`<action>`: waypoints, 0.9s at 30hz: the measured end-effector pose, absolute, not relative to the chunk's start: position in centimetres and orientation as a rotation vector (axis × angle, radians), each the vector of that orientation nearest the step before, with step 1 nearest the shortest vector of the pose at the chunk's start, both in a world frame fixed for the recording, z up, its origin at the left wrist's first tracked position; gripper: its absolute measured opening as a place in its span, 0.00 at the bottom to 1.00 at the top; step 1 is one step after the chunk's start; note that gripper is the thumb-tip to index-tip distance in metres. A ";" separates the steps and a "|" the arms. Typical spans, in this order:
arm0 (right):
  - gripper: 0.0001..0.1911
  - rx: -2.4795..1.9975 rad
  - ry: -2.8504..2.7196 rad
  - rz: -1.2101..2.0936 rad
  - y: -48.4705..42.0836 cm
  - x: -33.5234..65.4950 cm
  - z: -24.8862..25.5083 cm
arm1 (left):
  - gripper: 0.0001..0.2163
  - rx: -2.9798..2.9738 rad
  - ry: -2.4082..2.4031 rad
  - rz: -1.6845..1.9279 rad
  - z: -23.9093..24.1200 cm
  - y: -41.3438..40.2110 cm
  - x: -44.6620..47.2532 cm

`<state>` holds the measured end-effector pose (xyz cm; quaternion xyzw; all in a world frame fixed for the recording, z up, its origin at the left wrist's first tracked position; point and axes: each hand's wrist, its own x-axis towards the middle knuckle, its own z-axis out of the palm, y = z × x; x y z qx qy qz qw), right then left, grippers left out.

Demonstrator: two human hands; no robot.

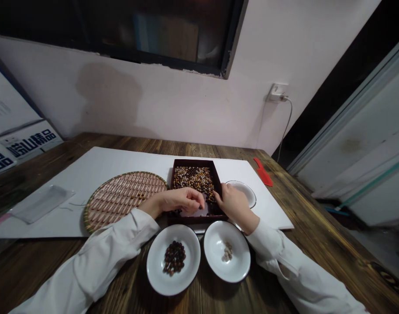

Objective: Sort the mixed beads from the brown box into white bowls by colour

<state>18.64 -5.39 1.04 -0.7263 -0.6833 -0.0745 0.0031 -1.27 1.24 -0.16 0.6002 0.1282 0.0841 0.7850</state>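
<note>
My left hand (185, 200) is over the front part of a dark red box (218, 175), thumb and fingertips pinched together on a dark bead (200, 207). Many mixed beads (193, 178) in brown, yellow and pale colours fill the back of the box. My right hand (235, 203) is closed over the box's right wall, its thumb on the inner side. In front of the box are two white bowls. The left bowl (155, 266) contains dark brown beads (174, 258); the right bowl (215, 261) has a few pale beads (227, 251).
A round woven tray (121, 192) with a few yellow beads lies left of the box. Partly behind my right hand is another white dish (247, 192). A red comb-like tool (263, 172) lies at the right on the white board (271, 205). A clear plastic tray (39, 204) is far left.
</note>
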 end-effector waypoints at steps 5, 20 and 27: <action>0.18 -2.275 -2.142 -0.222 -5.4 18.6 1.1 | 0.17 1.318 0.272 0.162 -0.6 1.5 -1.5; 0.18 -2.279 -2.153 -0.233 -5.3 18.8 0.8 | 0.17 1.357 0.295 0.132 -0.4 1.4 -1.6; 0.18 -2.272 -2.153 -0.235 -5.3 18.7 0.9 | 0.17 1.345 0.272 0.124 -0.1 1.3 -1.7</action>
